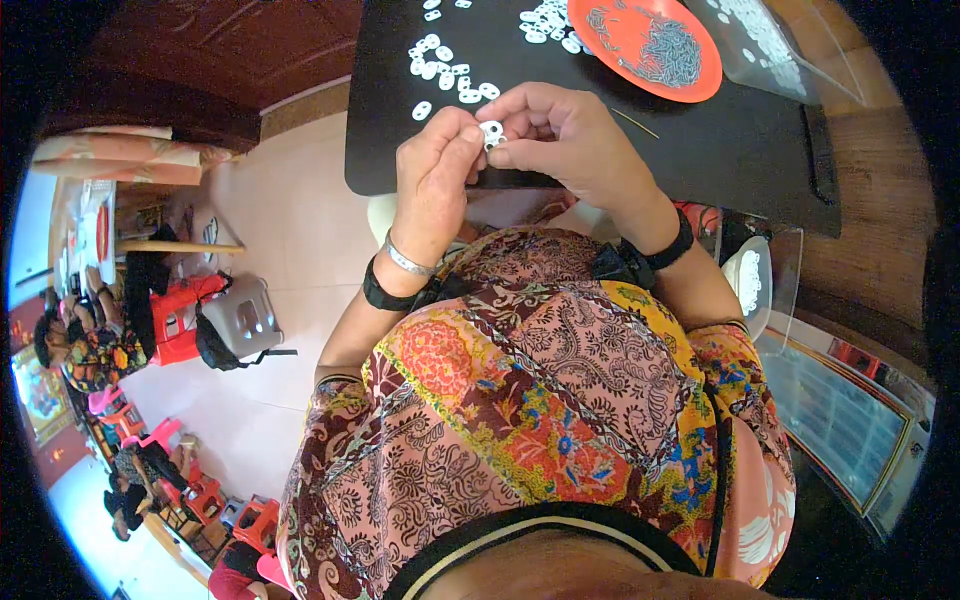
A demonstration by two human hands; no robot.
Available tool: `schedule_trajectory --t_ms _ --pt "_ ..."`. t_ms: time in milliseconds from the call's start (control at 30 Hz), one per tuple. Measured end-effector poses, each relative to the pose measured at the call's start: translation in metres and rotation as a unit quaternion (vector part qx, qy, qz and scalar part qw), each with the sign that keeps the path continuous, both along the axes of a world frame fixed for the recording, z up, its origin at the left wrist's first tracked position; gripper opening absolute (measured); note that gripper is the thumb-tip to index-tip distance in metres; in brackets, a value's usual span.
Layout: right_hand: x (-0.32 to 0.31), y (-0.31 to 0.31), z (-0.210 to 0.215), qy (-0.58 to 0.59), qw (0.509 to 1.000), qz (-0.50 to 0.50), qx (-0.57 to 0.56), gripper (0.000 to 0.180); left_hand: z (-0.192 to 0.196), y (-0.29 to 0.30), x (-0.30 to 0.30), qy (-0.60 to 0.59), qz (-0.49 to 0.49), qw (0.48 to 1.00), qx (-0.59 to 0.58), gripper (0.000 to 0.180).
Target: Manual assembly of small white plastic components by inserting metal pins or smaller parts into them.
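A small white plastic piece with round holes (492, 131) is held up over the near edge of the black table (720, 150). My left hand (438, 165) pinches it from the left between thumb and fingers. From the other side my right hand (570, 140) grips it too, thumb below and forefinger curled over. Whether a second small part is in the fingers, I cannot tell. Similar loose white pieces (430, 69) lie scattered just beyond my left hand. An orange plate (707, 62) past my right hand bears many small grey metal screws or pins (668, 54).
A pile of white pieces (545, 22) lies left of the plate. A thin stick (636, 124) rests beside my right hand. A clear bin with white pieces (758, 40) stands far right, a white tub (752, 288) nearer. Stools and people are at left.
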State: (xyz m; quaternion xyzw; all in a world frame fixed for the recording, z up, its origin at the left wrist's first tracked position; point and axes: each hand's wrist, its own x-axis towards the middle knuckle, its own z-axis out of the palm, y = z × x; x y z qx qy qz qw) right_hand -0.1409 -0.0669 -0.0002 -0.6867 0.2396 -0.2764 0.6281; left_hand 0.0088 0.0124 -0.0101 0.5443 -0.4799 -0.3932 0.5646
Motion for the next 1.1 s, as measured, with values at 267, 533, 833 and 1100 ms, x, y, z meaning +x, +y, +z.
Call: schedule_trajectory --t_ms 267,533,833,1100 --pt "-0.0014 -0.0015 0.0003 0.013 1.000 0.011 -0.006 0.029 -0.0016 0.0015 0.0006 0.007 0.003 1.000 0.004 0.020" --pt "-0.0021 -0.0006 -0.0033 0.021 1.000 0.001 -0.011 0.026 -0.0031 0.0000 0.0021 0.070 0.019 0.997 0.011 0.017" --pt "-0.0028 0.0022 -0.0012 -0.002 1.000 -0.020 0.023 0.012 -0.0033 0.0006 0.0001 0.095 0.035 0.995 0.014 0.017" --pt "-0.0029 0.0001 -0.0069 -0.002 0.999 -0.034 0.001 0.021 -0.0032 0.0007 0.0001 0.078 0.033 0.996 0.006 0.017"
